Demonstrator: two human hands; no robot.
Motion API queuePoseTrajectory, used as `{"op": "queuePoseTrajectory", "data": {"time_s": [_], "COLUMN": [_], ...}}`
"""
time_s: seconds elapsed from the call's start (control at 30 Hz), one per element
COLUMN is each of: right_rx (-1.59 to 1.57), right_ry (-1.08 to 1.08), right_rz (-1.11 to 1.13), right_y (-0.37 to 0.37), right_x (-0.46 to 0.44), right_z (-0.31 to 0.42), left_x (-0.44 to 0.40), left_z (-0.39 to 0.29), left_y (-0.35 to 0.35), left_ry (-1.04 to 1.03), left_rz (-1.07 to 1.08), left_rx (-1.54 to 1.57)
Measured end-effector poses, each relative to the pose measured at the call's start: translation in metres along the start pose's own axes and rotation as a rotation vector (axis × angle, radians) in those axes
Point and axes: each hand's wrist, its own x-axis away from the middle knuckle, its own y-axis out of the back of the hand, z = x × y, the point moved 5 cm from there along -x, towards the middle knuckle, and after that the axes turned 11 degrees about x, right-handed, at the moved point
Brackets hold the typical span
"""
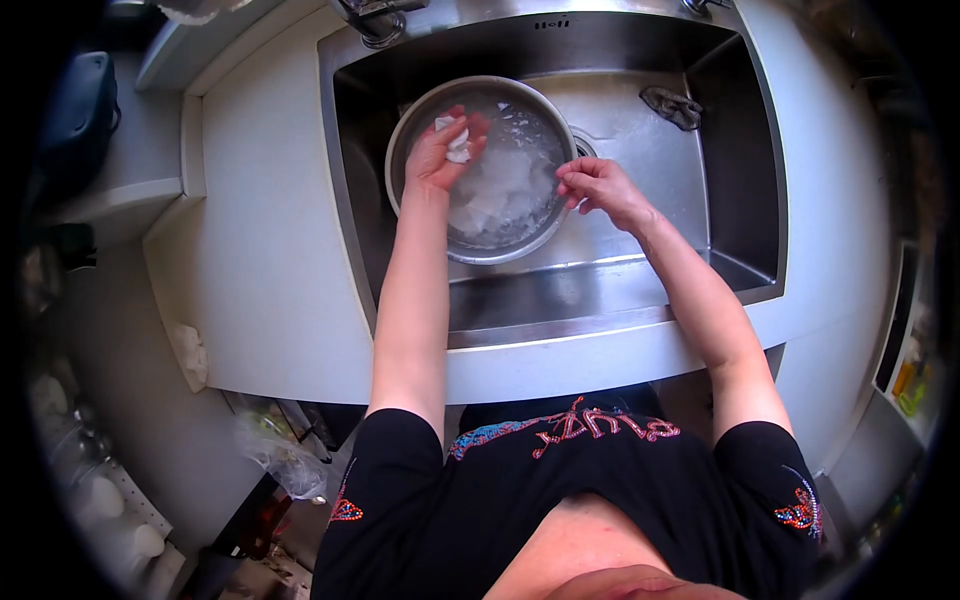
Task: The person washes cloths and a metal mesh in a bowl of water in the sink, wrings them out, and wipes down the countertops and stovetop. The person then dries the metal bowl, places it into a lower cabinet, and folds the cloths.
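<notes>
White bits sat in my left hand, over the big round bowl.
My left fingers were half curled around them, above cloudy water. My right hand was by the bowl's edge, fingers bent close to the thumb; I couldn't tell if it pinched anything. The sink held the bowl and a dark rag.

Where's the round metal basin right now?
Head view: the round metal basin sits in the left part of the sink, near the faucet, left hand over it, right hand at its right rim.
</notes>
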Motion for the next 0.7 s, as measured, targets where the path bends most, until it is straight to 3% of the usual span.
{"op": "queuePoseTrajectory", "data": {"time_s": [0.07,0.17,0.27,0.7], "right_rx": [-0.005,-0.008,-0.006,0.014], "right_ry": [-0.006,-0.011,-0.013,-0.017], "right_rz": [-0.003,0.001,0.007,-0.025], "right_y": [0.001,0.001,0.001,0.001], "right_x": [0.0,0.001,0.001,-0.001], "right_z": [0.001,0.0,0.002,0.0], "left_x": [0.007,0.003,0.008,0.004], "left_z": [0.007,0.018,0.027,0.041], "left_y": [-0.012,-0.009,-0.008,0.002], "left_ry": [-0.043,0.104,0.133,-0.081], "left_rz": [-0.11,-0.016,-0.111,-0.327], "left_rx": [0.069,0.206,0.293,-0.099]}}
